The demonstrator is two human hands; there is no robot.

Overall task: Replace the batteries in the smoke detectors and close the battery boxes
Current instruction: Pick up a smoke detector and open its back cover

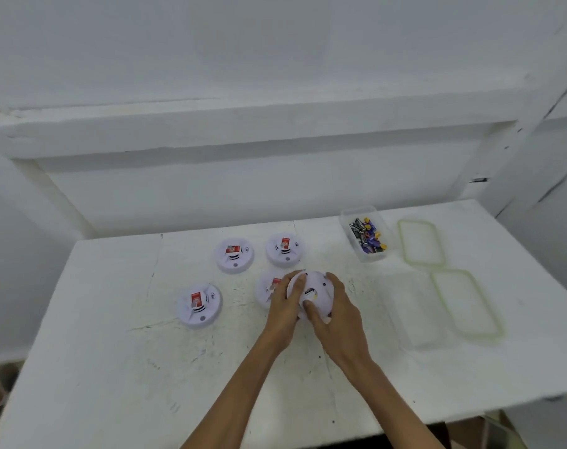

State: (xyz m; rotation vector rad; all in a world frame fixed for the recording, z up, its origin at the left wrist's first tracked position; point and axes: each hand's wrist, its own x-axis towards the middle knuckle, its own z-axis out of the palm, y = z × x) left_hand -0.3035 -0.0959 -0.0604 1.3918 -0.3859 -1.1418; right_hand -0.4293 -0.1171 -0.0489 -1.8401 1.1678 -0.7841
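Both hands hold one white smoke detector (314,288) turned underside up, just above the white table (113,367). My left hand (285,306) grips its left rim and my right hand (334,306) wraps its right side, thumb on the back. Partly hidden behind my left hand lies another detector (265,288) with a red label. Three more detectors lie face up: one at front left (199,304), one at back left (234,255), one at back middle (283,249). A clear box of batteries (366,236) stands open at the back right.
A clear lid with a green seal (420,243) lies right of the battery box. A second clear box (415,309), seemingly with nothing in it, and another green-rimmed lid (467,303) lie nearer on the right. A white wall ledge runs behind the table.
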